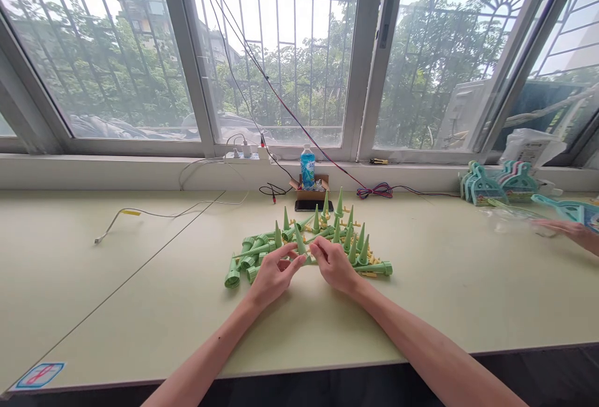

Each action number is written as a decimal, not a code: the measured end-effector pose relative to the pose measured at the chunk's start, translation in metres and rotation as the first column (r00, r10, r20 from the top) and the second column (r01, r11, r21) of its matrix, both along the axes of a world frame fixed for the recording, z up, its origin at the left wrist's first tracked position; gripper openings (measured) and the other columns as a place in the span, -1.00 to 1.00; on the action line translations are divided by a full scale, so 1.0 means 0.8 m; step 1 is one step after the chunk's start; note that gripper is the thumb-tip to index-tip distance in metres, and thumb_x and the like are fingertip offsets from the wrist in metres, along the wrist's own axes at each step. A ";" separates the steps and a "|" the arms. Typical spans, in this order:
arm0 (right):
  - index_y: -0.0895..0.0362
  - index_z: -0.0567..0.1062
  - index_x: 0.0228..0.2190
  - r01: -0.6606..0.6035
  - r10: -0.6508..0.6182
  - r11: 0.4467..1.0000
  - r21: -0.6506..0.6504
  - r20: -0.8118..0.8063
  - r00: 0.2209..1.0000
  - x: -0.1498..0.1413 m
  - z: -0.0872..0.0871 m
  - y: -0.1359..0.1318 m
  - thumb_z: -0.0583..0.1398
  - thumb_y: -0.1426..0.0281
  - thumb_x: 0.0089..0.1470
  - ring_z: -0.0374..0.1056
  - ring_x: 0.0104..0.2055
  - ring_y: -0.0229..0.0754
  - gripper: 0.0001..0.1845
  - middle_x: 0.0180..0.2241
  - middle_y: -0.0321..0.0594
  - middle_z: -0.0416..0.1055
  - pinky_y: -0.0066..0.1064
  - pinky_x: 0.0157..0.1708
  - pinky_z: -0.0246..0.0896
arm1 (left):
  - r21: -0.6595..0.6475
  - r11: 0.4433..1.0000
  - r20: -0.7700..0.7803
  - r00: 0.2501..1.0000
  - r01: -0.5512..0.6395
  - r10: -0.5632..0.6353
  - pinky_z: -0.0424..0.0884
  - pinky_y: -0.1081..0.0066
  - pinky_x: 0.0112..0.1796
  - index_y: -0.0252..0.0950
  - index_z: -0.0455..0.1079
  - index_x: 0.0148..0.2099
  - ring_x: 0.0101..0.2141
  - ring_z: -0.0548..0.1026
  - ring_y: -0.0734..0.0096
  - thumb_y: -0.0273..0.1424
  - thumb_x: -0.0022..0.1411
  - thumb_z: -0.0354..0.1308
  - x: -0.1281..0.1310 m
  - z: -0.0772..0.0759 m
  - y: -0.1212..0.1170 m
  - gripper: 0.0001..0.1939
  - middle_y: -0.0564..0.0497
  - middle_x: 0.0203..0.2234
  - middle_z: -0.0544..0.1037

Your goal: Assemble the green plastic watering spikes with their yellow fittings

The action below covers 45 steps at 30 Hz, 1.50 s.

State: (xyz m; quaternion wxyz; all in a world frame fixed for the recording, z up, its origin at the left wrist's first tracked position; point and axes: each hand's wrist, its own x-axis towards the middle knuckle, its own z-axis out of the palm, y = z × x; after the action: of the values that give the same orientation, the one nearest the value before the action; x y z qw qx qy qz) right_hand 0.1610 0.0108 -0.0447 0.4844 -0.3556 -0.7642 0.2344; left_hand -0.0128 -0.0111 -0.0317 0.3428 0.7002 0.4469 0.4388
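A pale green plastic watering spike (299,240) stands point up between the thumb and fingers of my left hand (275,273). My right hand (334,263) is closed in a pinch right beside it, at the spike's lower side; what its fingertips hold is hidden. Just beyond both hands lies a pile of similar spikes, some upright like the spike (339,204) at the back, others on their sides with ribbed caps, such as the capped spike (233,273) on the left. Small yellow plastic pieces (374,257) are scattered among them.
Behind the pile are a phone (313,206), a small cardboard box (322,183) and a blue bottle (307,168). Cables (374,191) and a power strip (248,156) lie near the window. At right, another person's hand (571,232) is near teal plastic items (486,185).
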 end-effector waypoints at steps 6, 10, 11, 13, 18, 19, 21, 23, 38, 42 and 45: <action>0.10 0.11 -0.53 -0.009 0.009 1.000 0.007 -0.006 1.000 -0.001 -0.001 0.001 -0.04 0.23 0.26 -0.08 -0.58 -0.34 -0.65 -0.61 -0.41 0.05 -0.45 -0.56 -0.14 | 0.001 1.000 0.017 1.000 0.014 -0.015 0.15 0.55 -0.68 -0.30 0.36 -0.09 -0.67 0.20 0.64 -0.13 0.13 0.17 -0.001 0.000 0.000 -0.60 0.05 -0.43 0.40; 0.09 0.09 -0.53 -0.003 0.003 1.000 0.006 0.004 1.000 -0.001 -0.001 0.001 -0.05 0.22 0.26 -0.09 -0.58 -0.34 -0.64 -0.62 -0.41 0.04 -0.44 -0.56 -0.15 | 0.003 1.000 0.030 0.999 0.011 -0.011 0.16 0.55 -0.67 -0.28 0.38 -0.06 -0.67 0.18 0.65 -0.13 0.10 0.19 -0.001 -0.003 0.002 -0.57 0.05 -0.40 0.39; 0.09 0.09 -0.53 -0.002 0.002 1.000 0.003 0.007 1.000 -0.001 -0.001 0.001 -0.05 0.22 0.26 -0.09 -0.58 -0.34 -0.64 -0.62 -0.41 0.04 -0.44 -0.56 -0.15 | 0.003 1.000 0.033 0.999 0.005 -0.005 0.16 0.54 -0.67 -0.28 0.38 -0.05 -0.67 0.17 0.66 -0.12 0.10 0.20 -0.001 -0.003 0.002 -0.56 0.05 -0.40 0.39; 0.10 0.09 -0.53 -0.003 0.003 1.000 -0.005 0.009 1.000 -0.001 -0.001 0.001 -0.05 0.21 0.27 -0.09 -0.58 -0.34 -0.64 -0.62 -0.41 0.04 -0.45 -0.56 -0.15 | 0.005 1.000 0.037 0.999 -0.002 0.002 0.16 0.54 -0.67 -0.28 0.38 -0.05 -0.67 0.17 0.66 -0.13 0.09 0.20 -0.002 -0.005 0.003 -0.56 0.06 -0.39 0.39; 0.10 0.11 -0.53 0.004 -0.004 1.000 -0.003 0.010 1.000 -0.002 -0.003 0.002 -0.05 0.20 0.27 -0.09 -0.58 -0.34 -0.64 -0.61 -0.40 0.05 -0.45 -0.56 -0.14 | -0.028 0.999 0.072 0.997 0.026 -0.024 0.17 0.54 -0.67 -0.28 0.36 -0.01 -0.66 0.19 0.66 -0.13 0.11 0.20 -0.002 -0.007 0.005 -0.54 0.05 -0.36 0.39; 0.10 0.11 -0.53 0.006 -0.006 1.000 -0.002 0.009 1.000 -0.002 -0.003 0.002 -0.06 0.20 0.27 -0.09 -0.58 -0.34 -0.63 -0.61 -0.40 0.05 -0.45 -0.56 -0.14 | -0.038 0.999 0.083 0.996 0.032 -0.029 0.17 0.54 -0.67 -0.28 0.35 0.00 -0.66 0.20 0.66 -0.12 0.12 0.19 -0.002 -0.007 0.005 -0.53 0.04 -0.35 0.38; 0.10 0.10 -0.54 0.007 -0.007 1.000 -0.001 0.009 1.000 -0.003 -0.003 0.001 -0.05 0.19 0.27 -0.11 -0.58 -0.34 -0.62 -0.62 -0.41 0.02 -0.45 -0.56 -0.15 | -0.053 0.998 0.107 0.994 0.036 -0.030 0.18 0.54 -0.67 -0.27 0.34 -0.02 -0.66 0.23 0.65 -0.10 0.14 0.16 -0.001 -0.005 0.004 -0.54 0.04 -0.34 0.38; 0.09 0.10 -0.54 0.006 -0.006 1.000 -0.002 0.010 1.000 -0.003 -0.002 0.001 -0.05 0.19 0.27 -0.12 -0.58 -0.34 -0.62 -0.62 -0.41 0.01 -0.45 -0.56 -0.15 | -0.066 0.997 0.134 0.991 0.029 -0.020 0.17 0.54 -0.67 -0.26 0.32 -0.04 -0.67 0.23 0.66 -0.08 0.16 0.13 0.001 -0.002 0.003 -0.57 0.06 -0.35 0.38; 0.10 0.13 -0.52 0.008 -0.008 1.000 0.009 0.005 1.000 -0.003 -0.003 0.001 -0.03 0.23 0.27 -0.09 -0.57 -0.34 -0.65 -0.61 -0.42 0.02 -0.46 -0.54 -0.12 | -0.234 0.970 0.279 0.960 0.070 -0.002 0.06 0.56 -0.74 -0.36 0.27 -0.62 -0.75 0.23 0.59 0.06 0.22 -0.04 0.002 0.005 0.002 -0.38 0.05 -0.75 0.31; 0.11 0.16 -0.51 0.015 -0.015 1.000 0.008 0.006 1.000 -0.002 -0.003 0.001 -0.02 0.24 0.26 -0.10 -0.57 -0.35 -0.67 -0.63 -0.43 0.01 -0.47 -0.53 -0.12 | -0.265 0.961 0.271 0.963 0.076 -0.001 0.02 0.56 -0.75 -0.36 0.27 -0.70 -0.78 0.25 0.57 0.08 0.22 -0.07 0.002 0.006 0.002 -0.32 0.01 -0.79 0.32; 0.12 0.18 -0.51 0.009 -0.009 1.000 0.013 0.003 1.000 -0.002 -0.002 0.000 -0.02 0.24 0.27 -0.11 -0.58 -0.35 -0.67 -0.63 -0.43 0.00 -0.47 -0.53 -0.12 | -0.292 0.951 0.273 0.962 0.104 -0.021 0.04 0.55 -0.76 -0.36 0.25 -0.73 -0.79 0.27 0.55 0.09 0.22 -0.10 0.003 0.007 0.000 -0.29 -0.03 -0.78 0.36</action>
State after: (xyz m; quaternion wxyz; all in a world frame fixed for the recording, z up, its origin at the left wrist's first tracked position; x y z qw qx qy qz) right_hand 0.1591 0.0112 -0.0464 0.4865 -0.3566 -0.7647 0.2268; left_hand -0.0104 -0.0107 -0.0264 0.5170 0.5878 0.4363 0.4437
